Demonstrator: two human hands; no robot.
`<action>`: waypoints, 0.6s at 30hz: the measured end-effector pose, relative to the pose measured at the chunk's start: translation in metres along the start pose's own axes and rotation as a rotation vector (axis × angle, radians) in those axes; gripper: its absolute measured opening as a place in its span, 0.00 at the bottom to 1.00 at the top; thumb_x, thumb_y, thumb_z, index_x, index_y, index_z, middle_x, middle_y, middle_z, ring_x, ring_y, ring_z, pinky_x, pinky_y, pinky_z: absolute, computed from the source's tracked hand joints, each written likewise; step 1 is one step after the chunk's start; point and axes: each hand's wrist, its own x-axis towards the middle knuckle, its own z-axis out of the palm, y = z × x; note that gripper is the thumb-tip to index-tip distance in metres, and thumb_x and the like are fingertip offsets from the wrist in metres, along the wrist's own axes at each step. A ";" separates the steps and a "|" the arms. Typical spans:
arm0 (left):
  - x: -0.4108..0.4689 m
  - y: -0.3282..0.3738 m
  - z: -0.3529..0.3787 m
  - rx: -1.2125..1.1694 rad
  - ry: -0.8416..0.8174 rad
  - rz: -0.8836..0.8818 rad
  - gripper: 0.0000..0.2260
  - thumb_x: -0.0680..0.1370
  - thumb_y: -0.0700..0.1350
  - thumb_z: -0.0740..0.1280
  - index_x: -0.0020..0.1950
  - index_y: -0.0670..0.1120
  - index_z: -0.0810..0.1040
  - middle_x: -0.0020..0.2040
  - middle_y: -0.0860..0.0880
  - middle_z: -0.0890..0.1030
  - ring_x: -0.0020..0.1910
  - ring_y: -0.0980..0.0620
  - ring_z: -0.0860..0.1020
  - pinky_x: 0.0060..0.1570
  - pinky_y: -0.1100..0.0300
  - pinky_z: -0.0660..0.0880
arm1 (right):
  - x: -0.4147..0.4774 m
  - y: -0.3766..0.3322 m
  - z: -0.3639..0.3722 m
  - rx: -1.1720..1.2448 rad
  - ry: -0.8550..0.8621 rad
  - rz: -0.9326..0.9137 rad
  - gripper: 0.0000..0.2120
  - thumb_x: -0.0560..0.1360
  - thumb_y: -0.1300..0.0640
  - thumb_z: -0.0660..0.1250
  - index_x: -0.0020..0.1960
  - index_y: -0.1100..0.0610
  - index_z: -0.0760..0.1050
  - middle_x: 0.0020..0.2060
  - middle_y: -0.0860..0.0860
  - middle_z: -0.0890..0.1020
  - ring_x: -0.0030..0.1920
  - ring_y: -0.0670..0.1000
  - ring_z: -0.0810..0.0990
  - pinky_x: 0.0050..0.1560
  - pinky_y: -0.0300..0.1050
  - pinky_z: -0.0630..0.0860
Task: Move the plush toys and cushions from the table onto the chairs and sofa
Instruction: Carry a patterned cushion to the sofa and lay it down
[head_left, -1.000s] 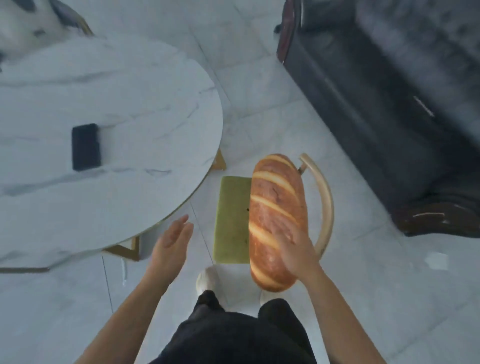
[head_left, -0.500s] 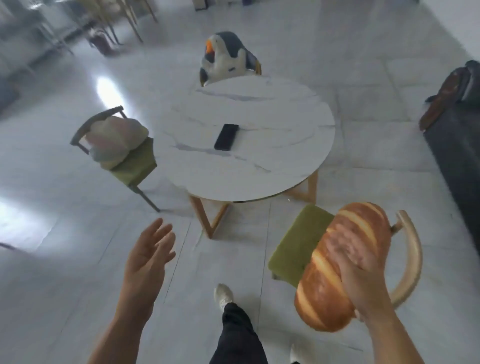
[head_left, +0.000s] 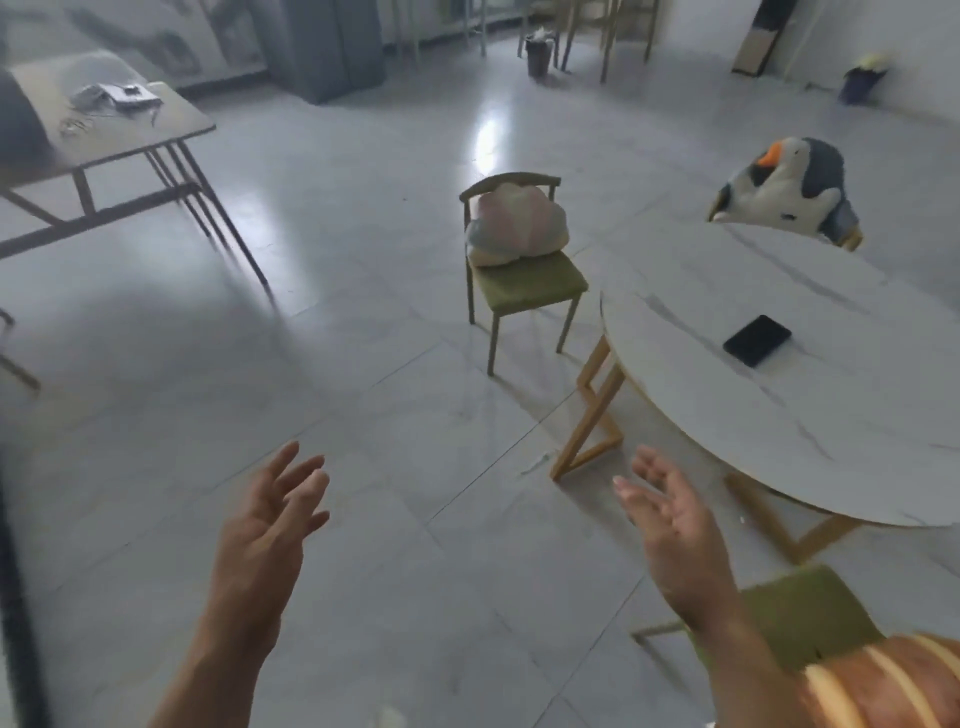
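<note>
Three toys are seated on chairs: penguin, pastel cushion, bread pillow. Only a phone is left on the bench. Both hands, left and right, are held spread, nothing gripped.

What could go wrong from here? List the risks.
1. The bread cushion lies at the near chair's edge, mostly out of frame; it may slide off.
2. The pastel cushion leans on the far chair's backrest and could tip forward.
3. The phone lies on the table; a passing hand might knock it.
</note>
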 end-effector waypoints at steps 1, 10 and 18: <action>0.012 -0.001 -0.023 -0.015 0.039 0.002 0.21 0.82 0.44 0.69 0.74 0.52 0.71 0.64 0.50 0.81 0.65 0.50 0.79 0.64 0.43 0.76 | 0.007 -0.008 0.030 -0.023 -0.044 -0.011 0.23 0.80 0.52 0.69 0.74 0.47 0.70 0.64 0.40 0.78 0.60 0.34 0.76 0.61 0.38 0.73; 0.112 0.009 -0.197 -0.022 0.362 -0.055 0.18 0.83 0.42 0.65 0.73 0.51 0.72 0.63 0.52 0.81 0.64 0.49 0.80 0.60 0.47 0.77 | 0.071 -0.074 0.261 -0.132 -0.325 -0.119 0.25 0.78 0.52 0.71 0.74 0.47 0.70 0.65 0.42 0.78 0.64 0.40 0.77 0.53 0.35 0.75; 0.280 0.017 -0.266 -0.005 0.527 -0.084 0.19 0.83 0.40 0.64 0.75 0.47 0.71 0.66 0.46 0.79 0.65 0.46 0.79 0.63 0.43 0.76 | 0.192 -0.104 0.446 -0.140 -0.459 -0.130 0.28 0.79 0.53 0.71 0.76 0.47 0.67 0.69 0.43 0.75 0.63 0.41 0.77 0.47 0.29 0.74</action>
